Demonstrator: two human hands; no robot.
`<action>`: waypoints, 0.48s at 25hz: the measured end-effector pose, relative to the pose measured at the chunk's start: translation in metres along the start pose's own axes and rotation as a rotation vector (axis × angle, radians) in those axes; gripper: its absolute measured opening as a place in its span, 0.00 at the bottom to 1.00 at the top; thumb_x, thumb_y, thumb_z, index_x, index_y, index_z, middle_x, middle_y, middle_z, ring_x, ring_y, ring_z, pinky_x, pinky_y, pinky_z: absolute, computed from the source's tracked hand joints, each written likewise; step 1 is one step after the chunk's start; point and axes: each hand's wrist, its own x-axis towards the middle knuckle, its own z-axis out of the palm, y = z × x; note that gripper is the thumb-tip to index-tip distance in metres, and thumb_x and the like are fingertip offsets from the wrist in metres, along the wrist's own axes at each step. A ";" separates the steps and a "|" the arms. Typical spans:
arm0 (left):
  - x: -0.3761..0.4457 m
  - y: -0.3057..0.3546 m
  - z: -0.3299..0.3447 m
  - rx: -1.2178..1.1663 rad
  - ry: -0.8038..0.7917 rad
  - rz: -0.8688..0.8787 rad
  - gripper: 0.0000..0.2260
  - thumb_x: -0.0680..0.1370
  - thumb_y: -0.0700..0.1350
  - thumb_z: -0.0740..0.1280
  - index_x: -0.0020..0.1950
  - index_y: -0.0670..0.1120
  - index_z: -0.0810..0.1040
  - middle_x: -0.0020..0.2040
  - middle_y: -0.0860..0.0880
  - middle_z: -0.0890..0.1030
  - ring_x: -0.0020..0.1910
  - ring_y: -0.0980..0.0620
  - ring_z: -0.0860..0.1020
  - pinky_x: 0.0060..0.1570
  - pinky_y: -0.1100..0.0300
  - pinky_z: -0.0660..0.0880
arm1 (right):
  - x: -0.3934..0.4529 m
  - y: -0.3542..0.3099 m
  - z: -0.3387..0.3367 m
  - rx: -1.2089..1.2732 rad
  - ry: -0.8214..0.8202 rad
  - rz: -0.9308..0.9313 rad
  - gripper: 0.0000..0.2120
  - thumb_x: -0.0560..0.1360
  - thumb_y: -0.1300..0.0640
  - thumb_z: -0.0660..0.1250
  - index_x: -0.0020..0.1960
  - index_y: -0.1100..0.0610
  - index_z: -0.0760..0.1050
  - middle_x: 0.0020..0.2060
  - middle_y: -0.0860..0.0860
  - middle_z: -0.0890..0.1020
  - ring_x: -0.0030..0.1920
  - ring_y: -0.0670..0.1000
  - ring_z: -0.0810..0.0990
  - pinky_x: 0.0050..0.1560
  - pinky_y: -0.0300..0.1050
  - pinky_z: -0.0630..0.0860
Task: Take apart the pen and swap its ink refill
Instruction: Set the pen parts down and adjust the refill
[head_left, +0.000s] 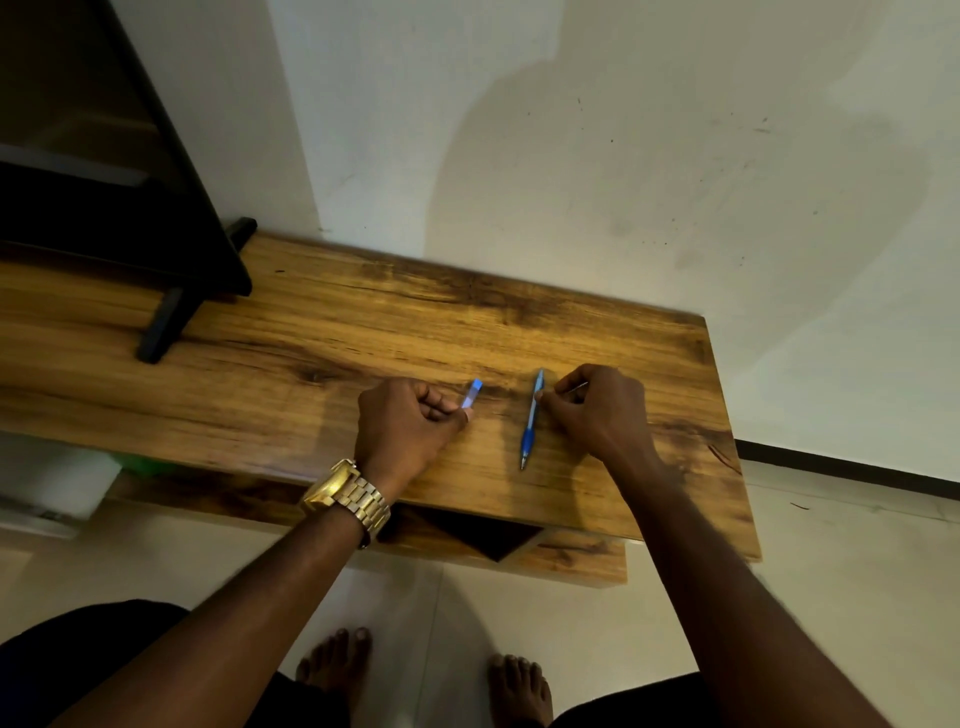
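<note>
A blue pen (530, 422) lies on the wooden table (291, 332), tip pointing toward me. My right hand (597, 410) rests just right of it, its thumb touching the pen's upper barrel, and a thin refill (577, 387) is pinched in its fingers, only its end showing. My left hand (410, 426) is curled on the table left of the pen and grips a short blue and clear pen part (471, 394) that sticks out past the thumb.
A black monitor (104, 171) on a black stand (166, 322) fills the table's left end. The wall rises right behind the table. My bare feet (426, 670) are on the tiled floor below the front edge. A gold watch (348, 499) is on my left wrist.
</note>
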 end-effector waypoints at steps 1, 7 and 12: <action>0.000 0.001 0.001 0.034 0.011 0.004 0.09 0.71 0.50 0.85 0.42 0.49 0.89 0.37 0.54 0.88 0.36 0.58 0.87 0.45 0.54 0.87 | 0.001 0.000 0.004 0.012 0.001 0.024 0.13 0.74 0.46 0.81 0.50 0.54 0.85 0.39 0.50 0.87 0.40 0.48 0.87 0.43 0.46 0.85; 0.001 0.001 0.005 0.151 0.027 0.018 0.10 0.72 0.52 0.84 0.43 0.49 0.88 0.37 0.55 0.86 0.37 0.61 0.83 0.38 0.64 0.79 | -0.007 -0.007 0.010 -0.077 0.040 0.038 0.13 0.73 0.45 0.81 0.41 0.50 0.80 0.40 0.50 0.84 0.40 0.49 0.84 0.41 0.52 0.85; -0.002 0.006 0.002 0.199 0.035 0.144 0.11 0.79 0.57 0.76 0.45 0.49 0.87 0.41 0.54 0.87 0.42 0.57 0.85 0.38 0.61 0.78 | -0.009 -0.010 0.015 -0.130 0.039 0.032 0.18 0.73 0.40 0.80 0.41 0.54 0.81 0.38 0.51 0.83 0.39 0.51 0.84 0.40 0.56 0.86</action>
